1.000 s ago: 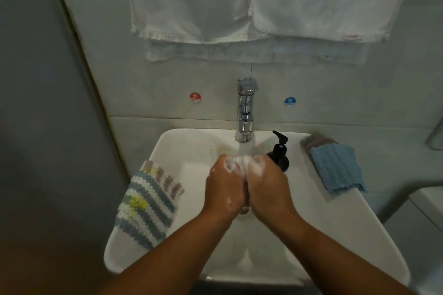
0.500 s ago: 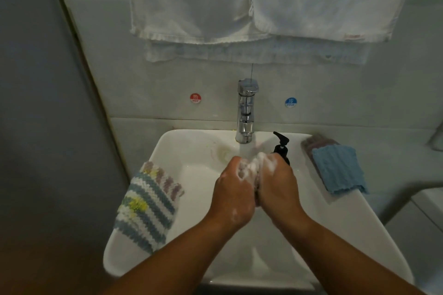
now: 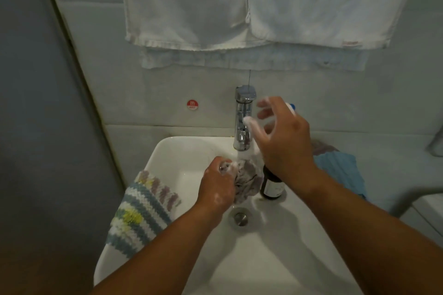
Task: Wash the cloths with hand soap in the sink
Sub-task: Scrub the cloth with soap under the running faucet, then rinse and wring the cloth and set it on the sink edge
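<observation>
Single head-worn view, looking forward and down, close over the sink [image 3: 167,151], wall ahead

The sink [image 3: 263,258] is white. The knitted cloth [image 3: 141,211] on its left rim is striped white, grey-blue, yellow and mauve. The right cloth [image 3: 340,170] is blue, the soapy cloth [image 3: 247,179] greyish-mauve, and the soap bottle [image 3: 273,187] dark.

Two hands [image 3: 215,187] [image 3: 285,141], at least three cloths [image 3: 141,208] [image 3: 247,177] [image 3: 340,170], two white towels [image 3: 187,7] [image 3: 311,2], one tap [image 3: 243,122], one soap bottle [image 3: 272,187], one sink [image 3: 263,258]
</observation>
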Demonstrator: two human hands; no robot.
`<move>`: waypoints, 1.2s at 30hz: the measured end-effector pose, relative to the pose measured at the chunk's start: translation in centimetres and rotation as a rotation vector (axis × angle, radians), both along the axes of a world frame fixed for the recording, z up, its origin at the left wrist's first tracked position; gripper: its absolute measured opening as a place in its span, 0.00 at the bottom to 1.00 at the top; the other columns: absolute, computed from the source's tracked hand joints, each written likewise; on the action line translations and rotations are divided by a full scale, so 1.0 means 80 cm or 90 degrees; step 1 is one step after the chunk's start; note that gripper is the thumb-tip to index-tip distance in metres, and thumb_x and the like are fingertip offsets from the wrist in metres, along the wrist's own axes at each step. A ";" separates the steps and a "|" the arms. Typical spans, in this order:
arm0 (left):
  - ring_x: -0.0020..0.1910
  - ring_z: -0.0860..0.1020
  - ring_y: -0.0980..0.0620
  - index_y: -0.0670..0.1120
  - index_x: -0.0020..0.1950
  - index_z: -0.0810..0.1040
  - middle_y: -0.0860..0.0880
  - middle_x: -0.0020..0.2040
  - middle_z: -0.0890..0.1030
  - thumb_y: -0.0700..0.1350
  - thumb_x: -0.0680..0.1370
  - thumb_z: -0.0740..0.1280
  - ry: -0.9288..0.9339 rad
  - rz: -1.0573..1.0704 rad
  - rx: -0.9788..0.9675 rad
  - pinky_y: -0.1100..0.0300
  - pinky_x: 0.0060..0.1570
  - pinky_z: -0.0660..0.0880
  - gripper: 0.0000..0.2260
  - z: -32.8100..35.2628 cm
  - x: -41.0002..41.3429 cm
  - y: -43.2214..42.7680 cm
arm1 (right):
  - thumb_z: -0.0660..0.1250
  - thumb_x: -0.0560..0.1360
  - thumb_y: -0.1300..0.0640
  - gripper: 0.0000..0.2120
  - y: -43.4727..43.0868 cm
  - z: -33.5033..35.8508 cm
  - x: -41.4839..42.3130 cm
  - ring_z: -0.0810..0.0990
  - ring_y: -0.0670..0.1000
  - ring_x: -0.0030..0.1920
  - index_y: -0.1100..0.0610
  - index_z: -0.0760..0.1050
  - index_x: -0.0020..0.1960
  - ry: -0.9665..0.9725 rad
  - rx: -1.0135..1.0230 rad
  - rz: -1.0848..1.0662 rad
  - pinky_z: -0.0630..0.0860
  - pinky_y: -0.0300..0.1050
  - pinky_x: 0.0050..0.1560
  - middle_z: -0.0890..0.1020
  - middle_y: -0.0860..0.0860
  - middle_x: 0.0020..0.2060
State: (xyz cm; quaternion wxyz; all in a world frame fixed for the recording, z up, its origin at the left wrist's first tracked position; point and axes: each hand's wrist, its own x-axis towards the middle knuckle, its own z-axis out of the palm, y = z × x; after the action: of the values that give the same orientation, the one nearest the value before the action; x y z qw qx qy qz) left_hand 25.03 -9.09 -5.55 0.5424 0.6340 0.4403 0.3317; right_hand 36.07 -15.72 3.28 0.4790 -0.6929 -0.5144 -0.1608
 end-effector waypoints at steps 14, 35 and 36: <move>0.52 0.81 0.47 0.54 0.51 0.77 0.48 0.52 0.80 0.51 0.84 0.62 -0.021 -0.028 -0.067 0.44 0.51 0.84 0.06 -0.029 0.008 0.004 | 0.71 0.78 0.50 0.08 0.055 0.020 0.032 0.81 0.45 0.42 0.53 0.83 0.54 -0.067 0.051 0.007 0.76 0.31 0.44 0.85 0.48 0.45; 0.51 0.81 0.49 0.52 0.54 0.76 0.50 0.50 0.81 0.51 0.85 0.58 -0.027 -0.080 -0.034 0.60 0.44 0.81 0.09 -0.028 0.003 -0.006 | 0.74 0.75 0.49 0.14 0.040 0.028 0.021 0.81 0.40 0.40 0.52 0.79 0.59 0.072 0.063 0.033 0.76 0.27 0.42 0.83 0.43 0.41; 0.50 0.81 0.49 0.52 0.53 0.76 0.49 0.50 0.81 0.51 0.85 0.58 -0.029 -0.077 -0.029 0.59 0.44 0.81 0.09 -0.029 0.003 -0.006 | 0.74 0.75 0.49 0.15 0.029 0.023 0.016 0.81 0.39 0.40 0.51 0.77 0.59 0.094 0.064 0.033 0.74 0.25 0.40 0.81 0.42 0.39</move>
State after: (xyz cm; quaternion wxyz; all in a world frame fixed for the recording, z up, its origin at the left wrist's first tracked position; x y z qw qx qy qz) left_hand 25.27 -9.60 -7.85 0.5854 0.6395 0.3962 0.3024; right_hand 37.37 -13.39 5.08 0.5537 -0.6643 -0.4870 -0.1226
